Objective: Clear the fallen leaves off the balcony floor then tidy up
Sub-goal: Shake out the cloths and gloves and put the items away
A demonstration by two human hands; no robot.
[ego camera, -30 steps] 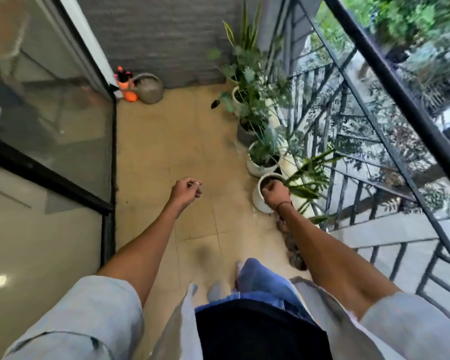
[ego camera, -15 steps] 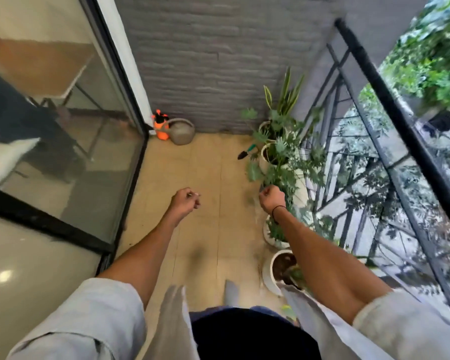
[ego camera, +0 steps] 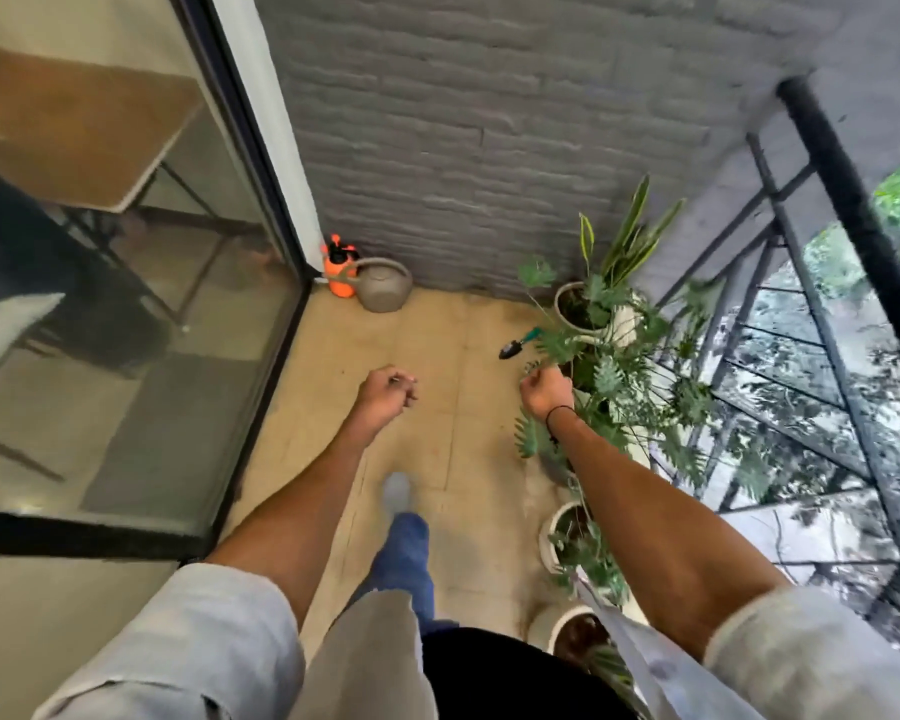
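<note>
Both hands curled: left hand (ego camera: pixel 385 391) fingers (ego camera: pixel 405 383) seem to pinch something small, maybe a leaf; right hand (ego camera: pixel 544 392) fisted, contents unclear, trowel (ego camera: pixel 518 344) just beyond, floor (ego camera: pixel 437 330) ahead.

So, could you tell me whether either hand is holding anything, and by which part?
The left hand pinches something small at its fingertips, too blurred to identify. The right hand is fisted; nothing shows in it.

Two hands are seen: the left hand (ego camera: pixel 385 392) and the right hand (ego camera: pixel 545 391). Three white plant pots (ego camera: pixel 567 304) (ego camera: pixel 552 537) (ego camera: pixel 557 623) are counted along the railing. One orange sprayer (ego camera: pixel 340 272), one grey watering can (ego camera: pixel 384 285) and one trowel (ego camera: pixel 518 344) are present.
</note>
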